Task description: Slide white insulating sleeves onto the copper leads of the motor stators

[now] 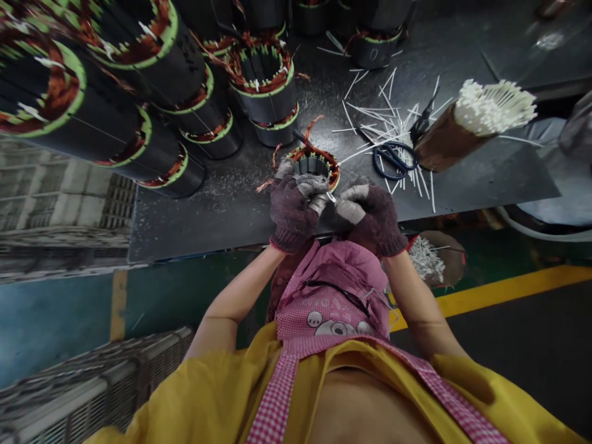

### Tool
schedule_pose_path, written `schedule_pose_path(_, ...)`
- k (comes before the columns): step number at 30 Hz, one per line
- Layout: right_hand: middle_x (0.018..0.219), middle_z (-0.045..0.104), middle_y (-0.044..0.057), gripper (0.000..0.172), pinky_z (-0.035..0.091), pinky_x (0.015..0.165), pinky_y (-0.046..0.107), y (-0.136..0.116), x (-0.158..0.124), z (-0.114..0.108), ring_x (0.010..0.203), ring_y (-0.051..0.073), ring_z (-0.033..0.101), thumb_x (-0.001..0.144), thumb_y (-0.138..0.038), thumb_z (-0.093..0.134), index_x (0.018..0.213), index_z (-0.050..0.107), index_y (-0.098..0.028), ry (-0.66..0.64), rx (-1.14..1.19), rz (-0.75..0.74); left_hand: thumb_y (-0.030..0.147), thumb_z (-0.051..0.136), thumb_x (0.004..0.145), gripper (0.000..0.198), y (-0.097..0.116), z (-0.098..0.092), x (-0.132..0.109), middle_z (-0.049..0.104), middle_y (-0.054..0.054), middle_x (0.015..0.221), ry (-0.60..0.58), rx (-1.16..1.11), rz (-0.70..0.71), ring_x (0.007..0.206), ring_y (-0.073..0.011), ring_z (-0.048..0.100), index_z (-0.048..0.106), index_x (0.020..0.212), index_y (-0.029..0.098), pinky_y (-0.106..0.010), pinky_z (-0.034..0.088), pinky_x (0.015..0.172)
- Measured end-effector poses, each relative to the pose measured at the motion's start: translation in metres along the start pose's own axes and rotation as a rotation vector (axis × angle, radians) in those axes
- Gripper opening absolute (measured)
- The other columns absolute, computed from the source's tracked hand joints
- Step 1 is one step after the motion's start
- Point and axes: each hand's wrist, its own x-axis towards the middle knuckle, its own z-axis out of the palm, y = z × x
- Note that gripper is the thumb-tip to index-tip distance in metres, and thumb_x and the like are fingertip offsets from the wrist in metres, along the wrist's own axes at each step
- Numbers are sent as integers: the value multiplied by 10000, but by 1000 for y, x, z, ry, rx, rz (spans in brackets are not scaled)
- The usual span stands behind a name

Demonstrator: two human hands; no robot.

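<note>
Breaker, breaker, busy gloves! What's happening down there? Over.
Left hand at copper-wound ring, near side. Right hand close by, grip unclear. Scissors on loose white strips, not blocking.

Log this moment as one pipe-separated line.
Left hand: on round dark core with copper windings | right hand: near short white strip at core's rim | nearby: brown cylindrical holder of thin white sticks

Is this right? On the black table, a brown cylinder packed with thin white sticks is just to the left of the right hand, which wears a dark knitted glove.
Not quite: the brown cylinder packed with thin white sticks is on the black table, but to the right of the dark-gloved right hand, as the head view shows.
</note>
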Motion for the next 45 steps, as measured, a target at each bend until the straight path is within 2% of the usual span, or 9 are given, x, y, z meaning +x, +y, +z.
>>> schedule_pose_path(8, 756, 767, 37, 168, 550, 779, 401, 8, 12, 8, 745, 221, 669, 952, -358, 788, 840, 817, -236, 20, -268, 124, 317, 711, 1036, 78, 0, -11, 2, 878, -30, 1110, -52, 68, 89, 1107, -264, 837, 785, 1021, 298, -651, 459, 1356)
schedule_pose_path(18, 979, 821, 115, 259, 576, 932, 498, -15, 12, 7, 933, 305, 750, 1076, -392, 620, 1021, 813, -228, 65, -608, -214, 225, 765, 921, 82, 11, 1, 4, 871, -6, 1087, 33, 66, -29, 1099, -262, 829, 772, 976, 286, -595, 466, 1352)
schedule_pose_path(23, 959, 825, 58, 169, 635, 933, 542, -18, 10, -6, 930, 305, 783, 1059, -428, 699, 1003, 810, -313, 405, -244, -307, 335, 802, 984, 93, 15, -1, 5, 857, 3, 1054, 35, 76, -17, 1064, -228, 817, 723, 957, 294, -616, 460, 1358)
schedule_pose_path(27, 1009, 839, 49, 148, 668, 837, 474, -7, 4, -12, 839, 249, 775, 1004, -409, 778, 1083, 809, -287, 284, 97, -41, 365, 818, 989, 156, 13, -5, 3, 861, -19, 1122, 11, 102, 11, 1139, -231, 807, 724, 1068, 269, -616, 464, 1353)
schedule_pose_path(30, 1160, 853, 58, 336, 665, 989, 486, -2, 1, -9, 1039, 274, 799, 934, -422, 846, 1237, 819, -278, 79, 129, 63, 365, 808, 999, 138, 13, -7, 3, 863, -23, 1126, -25, 108, -18, 1154, -231, 806, 717, 1042, 270, -597, 449, 1370)
schedule_pose_path(33, 995, 844, 40, 266, 668, 956, 454, -1, 0, 0, 991, 269, 795, 945, -531, 811, 1008, 843, -275, -82, 217, 94, 317, 777, 1006, 59, 14, -6, 4, 864, -9, 1122, -79, 119, -65, 1163, -238, 804, 722, 999, 299, -596, 419, 1392)
schedule_pose_path(39, 689, 656, 10, 443, 603, 686, 398, -12, 11, 32, 669, 211, 624, 987, -656, 706, 761, 679, -276, 57, 289, 204, 296, 775, 969, 57, 12, -4, 5, 854, -12, 1098, -117, 136, -66, 1164, -261, 800, 740, 924, 290, -612, 351, 1415)
schedule_pose_path(42, 764, 707, 20, 443, 634, 802, 417, -22, 18, 37, 749, 218, 667, 982, -678, 719, 806, 702, -272, 102, 316, 134, 298, 741, 986, 64, 12, -10, 5, 845, -29, 1063, -110, 129, -33, 1129, -274, 800, 742, 930, 268, -627, 363, 1403)
schedule_pose_path(45, 1044, 816, 31, 316, 655, 956, 436, -19, 14, 23, 964, 237, 760, 995, -627, 745, 1030, 789, -317, 192, 350, 11, 371, 765, 995, 101, 14, -12, 7, 845, -23, 1055, -127, 91, -21, 1121, -285, 800, 758, 1018, 273, -624, 425, 1362)
